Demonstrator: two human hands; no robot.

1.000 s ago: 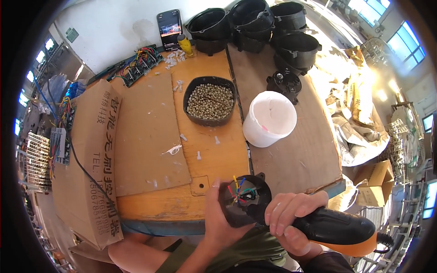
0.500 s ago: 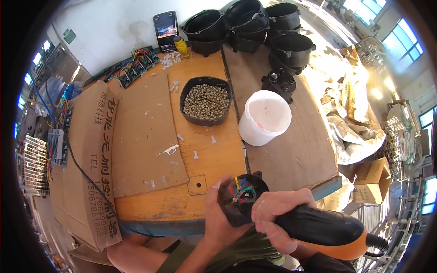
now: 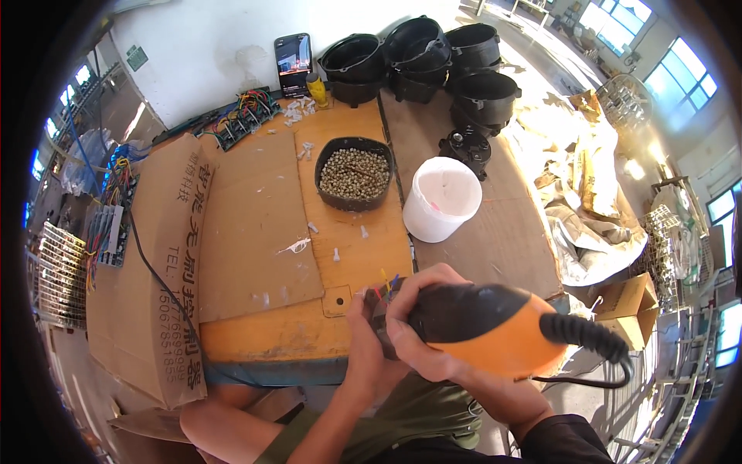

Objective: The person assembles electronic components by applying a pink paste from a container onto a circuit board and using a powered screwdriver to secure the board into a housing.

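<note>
My left hand (image 3: 365, 340) is closed round a black round motor housing (image 3: 377, 311), held off the front edge of the table. Red, yellow and blue wires (image 3: 389, 288) stick out of the housing, which is tilted and mostly covered by my hands. My right hand (image 3: 421, 336) wraps the front part of a corded power tool (image 3: 495, 329), black on top and orange below. Its nose points toward the housing; the tip is hidden behind my fingers, so whether it touches cannot be told. A ribbed black cord sleeve (image 3: 583, 334) leaves its rear end.
A black tub of small metal fasteners (image 3: 353, 203) and a white bucket (image 3: 433, 223) stand mid-table. Black housings (image 3: 417, 58) are stacked behind, near a phone (image 3: 294, 66) and wired circuit boards (image 3: 246, 120). A cardboard box (image 3: 166, 271) is at left, a cable across it.
The power tool has swung, its rear end higher and more toward the camera. The housing has tipped, so its open face shows less. The whole view has shifted slightly.
</note>
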